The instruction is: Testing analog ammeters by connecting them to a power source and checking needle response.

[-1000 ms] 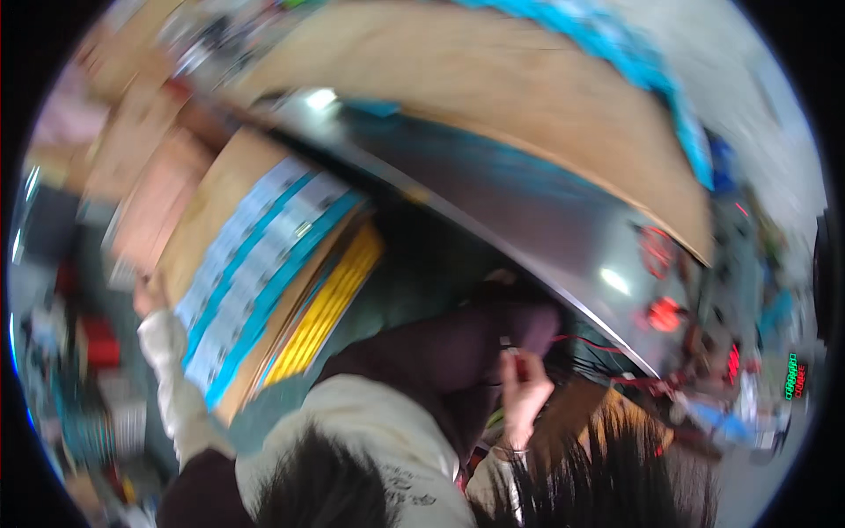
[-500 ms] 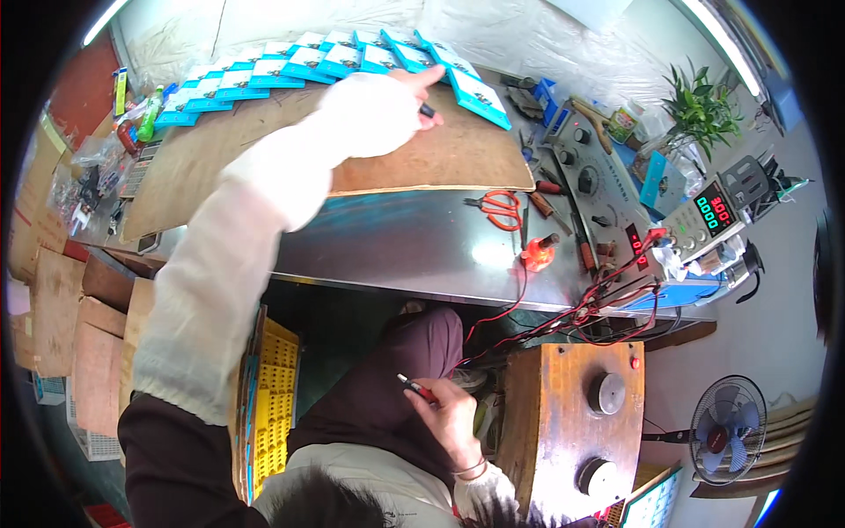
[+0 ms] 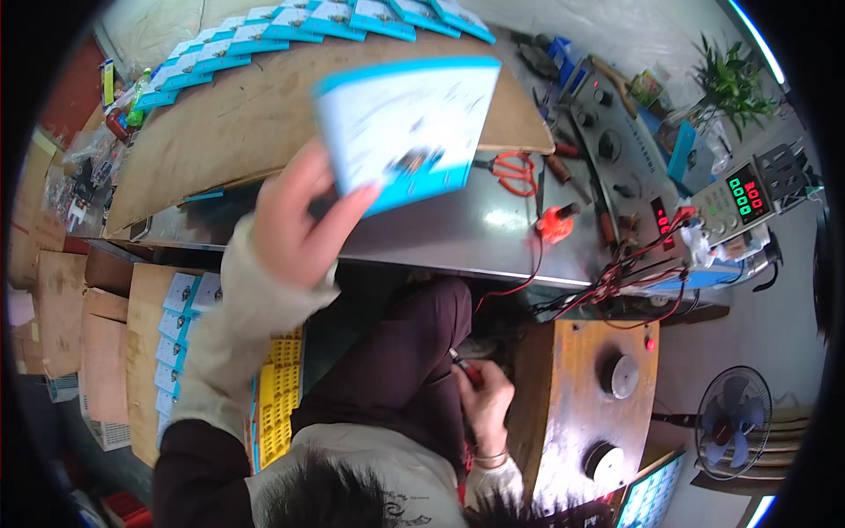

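Note:
Raised over the bench's front, my left hand (image 3: 304,216) grips a white-faced meter panel (image 3: 414,110) by its lower left corner. The panel has blue edges, faint curved scale lines and a small metal mechanism near its bottom. Low beside my right thigh, my right hand (image 3: 487,405) is closed round a thin red and black test probe (image 3: 473,373) with a pale metal tip. More blue-edged panels (image 3: 330,18) lie overlapping in rows along the far side of the brown board (image 3: 255,114).
Orange-handled scissors (image 3: 514,174) and a red bottle (image 3: 555,223) stand on the metal bench. Red and black wires (image 3: 607,286) hang from the power supply (image 3: 735,202). A wooden box (image 3: 581,396) with two metal knobs is at right; further panels (image 3: 170,352) and a yellow rack (image 3: 280,396) are at left.
My left hand has taken the panel from the right end of the rows and brought it nearer. My right hand has moved slightly right with the probe. The view has shifted.

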